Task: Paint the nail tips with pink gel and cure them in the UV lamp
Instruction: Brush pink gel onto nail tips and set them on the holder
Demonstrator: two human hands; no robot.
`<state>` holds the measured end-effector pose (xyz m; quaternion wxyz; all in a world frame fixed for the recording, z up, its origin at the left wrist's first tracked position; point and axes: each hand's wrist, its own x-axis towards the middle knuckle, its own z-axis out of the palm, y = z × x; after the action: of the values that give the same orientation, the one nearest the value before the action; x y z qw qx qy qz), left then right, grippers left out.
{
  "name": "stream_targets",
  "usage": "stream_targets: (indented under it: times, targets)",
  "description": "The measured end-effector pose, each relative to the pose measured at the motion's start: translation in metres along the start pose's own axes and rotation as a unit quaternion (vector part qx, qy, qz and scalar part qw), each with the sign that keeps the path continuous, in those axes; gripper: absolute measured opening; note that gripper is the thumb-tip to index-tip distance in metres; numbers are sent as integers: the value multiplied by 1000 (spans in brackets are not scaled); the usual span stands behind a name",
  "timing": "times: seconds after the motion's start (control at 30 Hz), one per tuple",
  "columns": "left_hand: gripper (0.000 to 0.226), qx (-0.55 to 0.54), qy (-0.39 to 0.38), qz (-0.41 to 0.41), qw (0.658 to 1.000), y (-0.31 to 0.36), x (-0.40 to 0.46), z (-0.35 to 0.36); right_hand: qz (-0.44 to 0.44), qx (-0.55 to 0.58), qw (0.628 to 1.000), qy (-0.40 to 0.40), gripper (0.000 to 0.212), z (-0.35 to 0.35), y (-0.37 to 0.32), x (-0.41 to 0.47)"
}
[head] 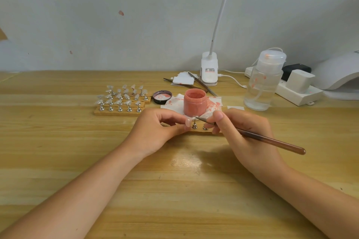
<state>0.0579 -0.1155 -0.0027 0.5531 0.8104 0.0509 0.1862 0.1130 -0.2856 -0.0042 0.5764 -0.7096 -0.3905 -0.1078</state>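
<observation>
My right hand [242, 132] grips a brown-handled brush [272, 141], its tip touching a nail tip [194, 118] on a small metal stand [194, 125]. My left hand [155, 132] pinches that stand by its nail tip; a pink-painted nail tip [188, 122] shows by my fingertips. The stands sit on a wooden strip [202, 132] mostly hidden by my hands. An open jar of pink gel [194, 102] stands just behind on stained paper towel [213, 103]. The white UV lamp [338, 72] sits at the far right edge.
Three wooden strips with several clear nail tips on metal stands [121, 99] lie to the left. The jar's black lid [162, 97] lies open beside them. A clear pump bottle [265, 81], a clip lamp [209, 72], a power strip [299, 91] and spare brushes [200, 83] stand behind.
</observation>
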Motion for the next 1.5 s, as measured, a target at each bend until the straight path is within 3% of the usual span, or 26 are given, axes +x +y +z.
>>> stream_targets:
  times: [0.2, 0.4, 0.57, 0.8, 0.93, 1.1, 1.5]
  targets:
    - [16, 8, -18, 11, 1000, 0, -1, 0, 7, 16, 999, -49, 31, 0, 1, -3]
    - [6, 8, -8, 36, 999, 2, -1, -1, 16, 78, 997, 9, 34, 0, 3, -2]
    - [17, 22, 11, 47, 999, 0, 0, -2, -7, 32, 999, 1, 32, 0, 2, -1]
    - [15, 41, 11, 46, 998, 0, -1, 0, -39, -61, 997, -35, 39, 1, -1, 0]
    - [17, 44, 3, 46, 998, 0, -1, 0, -31, -13, 998, -59, 40, -1, -1, -3]
    - [15, 42, 14, 35, 998, 0, 0, 0, -41, -62, 996, -47, 40, 1, -1, 0]
    - [18, 42, 12, 31, 999, 1, 0, 0, -38, -12, 998, -50, 39, 0, 0, -2]
